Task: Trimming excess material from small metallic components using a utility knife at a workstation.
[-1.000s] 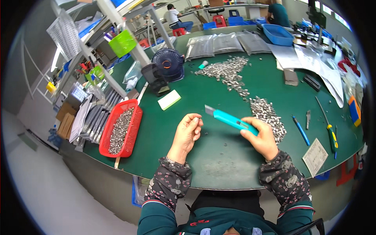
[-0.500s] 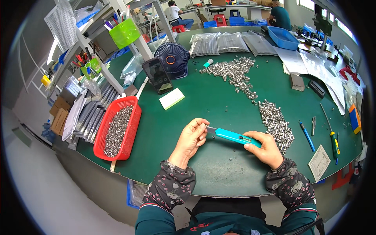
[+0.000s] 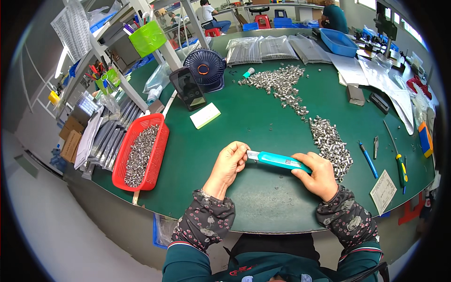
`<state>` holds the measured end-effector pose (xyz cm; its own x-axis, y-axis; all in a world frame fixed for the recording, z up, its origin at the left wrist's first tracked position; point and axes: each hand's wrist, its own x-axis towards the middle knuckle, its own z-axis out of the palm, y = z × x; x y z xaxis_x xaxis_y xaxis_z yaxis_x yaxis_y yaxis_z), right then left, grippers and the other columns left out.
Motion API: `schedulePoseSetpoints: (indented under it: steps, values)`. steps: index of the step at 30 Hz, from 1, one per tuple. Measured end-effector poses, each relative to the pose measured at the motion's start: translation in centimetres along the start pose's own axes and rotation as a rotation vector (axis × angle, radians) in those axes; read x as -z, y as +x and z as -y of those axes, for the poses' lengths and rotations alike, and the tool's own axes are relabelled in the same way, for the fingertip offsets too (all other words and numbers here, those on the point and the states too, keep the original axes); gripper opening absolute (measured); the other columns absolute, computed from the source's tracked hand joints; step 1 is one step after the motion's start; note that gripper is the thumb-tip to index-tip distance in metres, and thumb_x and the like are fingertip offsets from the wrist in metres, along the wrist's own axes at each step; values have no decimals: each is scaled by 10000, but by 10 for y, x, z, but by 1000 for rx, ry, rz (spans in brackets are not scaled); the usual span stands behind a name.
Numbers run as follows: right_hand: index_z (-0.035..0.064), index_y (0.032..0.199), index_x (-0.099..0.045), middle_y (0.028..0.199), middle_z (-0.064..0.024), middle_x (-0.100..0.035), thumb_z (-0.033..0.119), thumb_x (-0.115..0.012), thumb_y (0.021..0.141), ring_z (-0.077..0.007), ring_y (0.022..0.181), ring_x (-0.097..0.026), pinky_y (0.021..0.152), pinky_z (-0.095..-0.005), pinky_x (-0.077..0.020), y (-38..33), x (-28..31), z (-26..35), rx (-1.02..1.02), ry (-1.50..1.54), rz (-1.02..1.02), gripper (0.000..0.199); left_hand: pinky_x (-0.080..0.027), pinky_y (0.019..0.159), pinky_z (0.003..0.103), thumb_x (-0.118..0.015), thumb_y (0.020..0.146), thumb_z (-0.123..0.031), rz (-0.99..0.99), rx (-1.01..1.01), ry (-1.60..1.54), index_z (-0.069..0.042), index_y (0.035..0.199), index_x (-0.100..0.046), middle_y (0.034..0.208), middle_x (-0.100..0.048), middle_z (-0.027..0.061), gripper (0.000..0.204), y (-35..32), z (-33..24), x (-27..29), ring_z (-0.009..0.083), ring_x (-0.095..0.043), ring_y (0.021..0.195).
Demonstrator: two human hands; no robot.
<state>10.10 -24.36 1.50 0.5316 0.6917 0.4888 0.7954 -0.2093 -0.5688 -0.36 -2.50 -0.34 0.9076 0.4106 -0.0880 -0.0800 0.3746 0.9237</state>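
Observation:
My right hand (image 3: 319, 176) is wrapped round the teal handle of a utility knife (image 3: 282, 160), whose metal blade points left. At the blade's tip my left hand (image 3: 229, 164) is closed in a pinch between thumb and forefinger. What it pinches is too small and covered to make out. Just beyond my right hand lies a pile of small silver metal rings (image 3: 330, 146), and a second pile of rings (image 3: 282, 84) spreads farther back. Tiny dark scraps are scattered on the green table (image 3: 263, 207) below the knife.
A red basket (image 3: 162, 143) of metal rings stands at the left. Behind it are a phone (image 3: 188, 89), a fan (image 3: 205, 69) and a white notepad (image 3: 205, 115). At right lie a blue pen (image 3: 368, 160), a screwdriver (image 3: 400, 167) and a paper card (image 3: 383, 192). A blue tray (image 3: 338, 43) sits far back.
The knife's blade has turned slightly, showing more of its flat side beside my left fingertips. Both hands keep nearly the same place and grip.

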Motion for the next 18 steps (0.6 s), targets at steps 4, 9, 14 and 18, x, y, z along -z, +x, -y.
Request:
schedulePoseSetpoints:
  steps: [4,9,14,18]
  values:
    - [121,924,-590,639,-71,-491,229,-629,704,-259,542,-525,484,-352,-413,0,1,2,9,-21,-8,249,-245,351,134,-509,857,-186,-2,7,-5,-44,801,-522,611,-452,-15,154,1,2,2,17,-336,434]
    - [128,922,-584,626,-69,-473,225,-626,704,-257,530,-515,473,-354,-404,0,1,2,34,-55,0,242,-241,353,153,-485,870,-202,4,32,45,-50,774,-505,572,-432,-16,181,1,2,5,31,-317,429]
    - [127,919,-581,630,-67,-467,219,-627,701,-256,527,-510,468,-352,-401,0,1,2,47,-56,-11,241,-230,354,155,-473,875,-223,-9,52,67,-59,748,-489,555,-372,-29,208,0,-3,-1,29,-270,426]
    - [127,922,-577,633,-64,-461,211,-627,699,-253,523,-505,465,-350,-399,0,2,3,57,-70,-3,244,-215,355,158,-467,877,-244,-14,63,76,-65,714,-479,554,-346,-38,242,-2,-5,-3,27,-243,427]
